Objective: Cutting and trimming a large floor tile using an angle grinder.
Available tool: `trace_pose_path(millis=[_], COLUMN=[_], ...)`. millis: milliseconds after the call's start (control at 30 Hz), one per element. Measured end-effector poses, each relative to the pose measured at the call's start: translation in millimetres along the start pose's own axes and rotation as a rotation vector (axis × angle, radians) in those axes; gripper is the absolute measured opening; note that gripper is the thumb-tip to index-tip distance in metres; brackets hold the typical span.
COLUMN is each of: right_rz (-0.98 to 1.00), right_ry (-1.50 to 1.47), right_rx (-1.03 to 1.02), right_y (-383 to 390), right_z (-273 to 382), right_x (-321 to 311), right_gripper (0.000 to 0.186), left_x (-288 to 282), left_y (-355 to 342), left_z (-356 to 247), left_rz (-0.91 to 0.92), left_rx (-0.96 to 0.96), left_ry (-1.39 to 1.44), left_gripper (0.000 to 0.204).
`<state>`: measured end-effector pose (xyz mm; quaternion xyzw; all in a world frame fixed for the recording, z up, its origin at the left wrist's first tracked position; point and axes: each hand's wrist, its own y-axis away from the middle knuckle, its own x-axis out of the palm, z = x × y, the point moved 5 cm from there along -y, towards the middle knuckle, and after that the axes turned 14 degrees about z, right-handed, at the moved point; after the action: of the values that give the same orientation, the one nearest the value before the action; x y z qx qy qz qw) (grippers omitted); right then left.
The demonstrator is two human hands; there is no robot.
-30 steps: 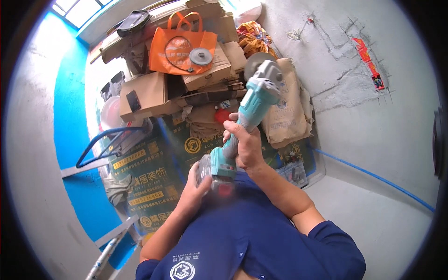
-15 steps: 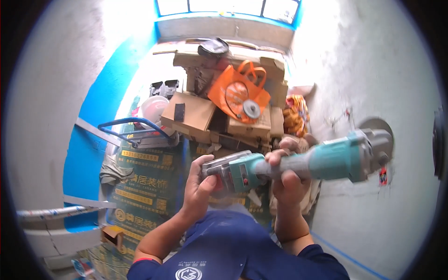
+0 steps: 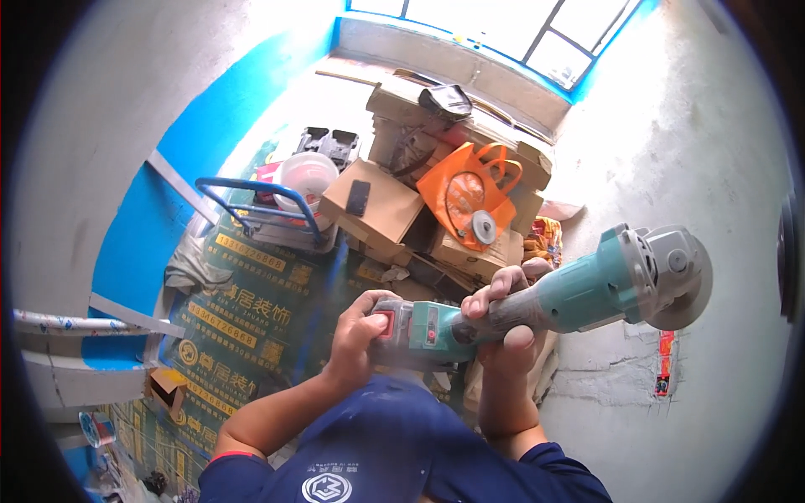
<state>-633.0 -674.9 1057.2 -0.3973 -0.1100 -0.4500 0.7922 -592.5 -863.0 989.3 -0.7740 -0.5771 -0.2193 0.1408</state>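
Observation:
A teal and grey cordless angle grinder [image 3: 579, 289] lies across both my hands, its head and round disc [image 3: 692, 289] pointing right and slightly up. My right hand [image 3: 509, 314] wraps the grey middle of its body. At the rear end, my left hand [image 3: 359, 339] grips the battery pack, with the thumb on its red button [image 3: 386, 324]. The battery sits against the tool's teal base. Part of the left fingers is hidden behind the battery.
Ahead, cardboard boxes [image 3: 373, 201] are piled with an orange bag [image 3: 470, 189] and a grey disc [image 3: 484, 227] on top. Left stands a blue-handled trolley [image 3: 251, 186] with a white bucket [image 3: 308, 178]. Green printed sheeting [image 3: 243, 314] covers the floor. A grey wall [image 3: 620, 411] rises at right.
My view has turned, so the boxes and window appear shifted right and tilted. The grinder has rolled in my hands and its head is angled higher. Both hands keep their hold.

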Motion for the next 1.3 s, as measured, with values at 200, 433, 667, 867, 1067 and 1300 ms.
trace_pose_path(millis=[200, 433, 667, 867, 1067, 1300], right_rz=[0.183, 0.113, 0.357, 0.563, 0.606, 0.037], right_ry=[0.117, -0.009, -0.129, -0.123, -0.051, -0.124], right_rx=[0.111, 0.127, 0.466, 0.431, 0.397, 0.741], right_y=[-20, -38, -52, -60, -85, -125], right_z=[-65, -118, -135, -145, -171, -238], right_x=[3, 16, 19, 2, 7, 64], right_gripper=[0.088, 0.075, 0.025, 0.022, 0.036, 0.023], left_x=[-48, -86, -72, -72, -86, -129], left_y=[18, 24, 35, 20, 16, 45], left_z=[-18, -31, -32, -30, -39, -86], left_rz=[-0.101, -0.218, -0.309, -0.292, -0.415, -0.894], left_rx=[-0.031, -0.022, 0.027, -0.034, 0.069, 0.469], left_ry=[0.152, 0.160, 0.088, -0.096, -0.291, -0.936], left_gripper=[0.039, 0.037, 0.031, 0.030, 0.030, 0.038])
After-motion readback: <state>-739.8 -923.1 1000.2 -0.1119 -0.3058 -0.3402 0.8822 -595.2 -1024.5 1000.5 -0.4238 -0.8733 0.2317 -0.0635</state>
